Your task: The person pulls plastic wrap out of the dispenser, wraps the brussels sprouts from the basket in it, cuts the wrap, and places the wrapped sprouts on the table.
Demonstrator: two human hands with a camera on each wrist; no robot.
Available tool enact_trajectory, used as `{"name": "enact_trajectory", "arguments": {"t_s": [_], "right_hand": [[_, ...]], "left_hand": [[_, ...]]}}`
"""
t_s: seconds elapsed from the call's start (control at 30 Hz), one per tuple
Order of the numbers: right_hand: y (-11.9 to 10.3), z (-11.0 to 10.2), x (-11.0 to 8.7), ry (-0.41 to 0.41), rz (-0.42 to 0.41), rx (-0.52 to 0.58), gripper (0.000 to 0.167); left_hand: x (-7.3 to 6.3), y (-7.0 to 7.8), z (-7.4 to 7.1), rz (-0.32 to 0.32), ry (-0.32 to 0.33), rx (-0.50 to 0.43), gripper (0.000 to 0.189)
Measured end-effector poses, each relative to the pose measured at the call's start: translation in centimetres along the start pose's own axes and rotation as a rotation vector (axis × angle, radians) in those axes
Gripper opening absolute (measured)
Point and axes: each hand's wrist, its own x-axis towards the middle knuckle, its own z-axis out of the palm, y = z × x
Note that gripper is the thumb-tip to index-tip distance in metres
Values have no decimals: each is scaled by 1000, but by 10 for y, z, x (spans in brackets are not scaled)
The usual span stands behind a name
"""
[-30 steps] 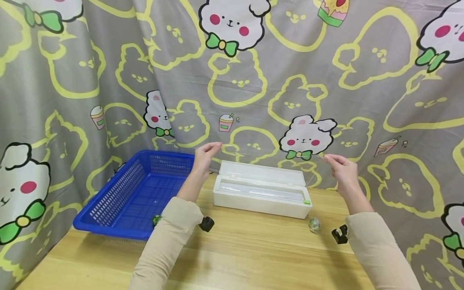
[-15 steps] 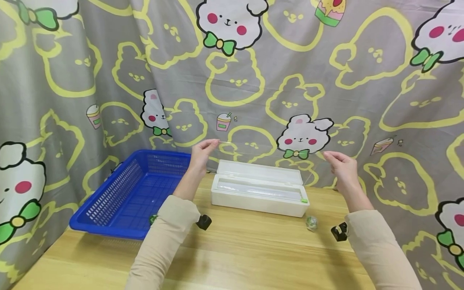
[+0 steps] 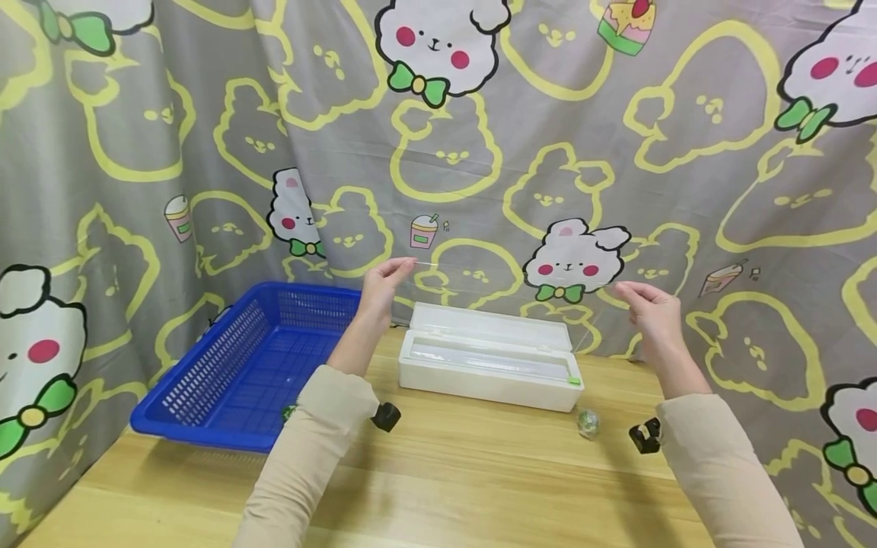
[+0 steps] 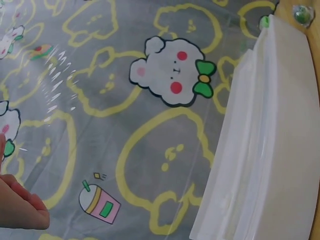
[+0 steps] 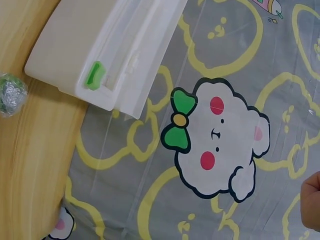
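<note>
A see-through sheet of cling film (image 4: 59, 82) stretches between my two raised hands, showing mostly as glints and fine lines. My left hand (image 3: 384, 288) pinches its left corner between thumb and fingertips. At the other corner, my right hand (image 3: 652, 310) pinches the film the same way. Below and between the hands stands a long white cling film dispenser (image 3: 489, 390), its lid tipped back and the roll lying inside. A green slider (image 3: 574, 380) sits at the dispenser's right end. Just right of it, a small film-wrapped ball (image 3: 588, 423), partly green, rests on the table.
A blue plastic basket (image 3: 199, 432) stands on the left of the wooden table (image 3: 479, 479), with a green item (image 3: 288, 412) in it, partly hidden by the left sleeve. Black mounts (image 3: 386, 416) show beside the cuffs. A patterned curtain (image 3: 452, 122) hangs behind.
Both hands have risen slightly with the film still pinched between them. The dispenser, the basket and the wrapped ball stay in place; the head view has shifted a little.
</note>
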Motion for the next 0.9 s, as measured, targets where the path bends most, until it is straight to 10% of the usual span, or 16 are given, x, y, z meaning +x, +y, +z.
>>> {"name": "enact_trajectory", "arguments": {"t_s": [0.9], "right_hand": [[-23, 2, -3, -6, -31, 36, 18]], "left_hand": [[-7, 25, 4, 37, 9, 20, 15]]}}
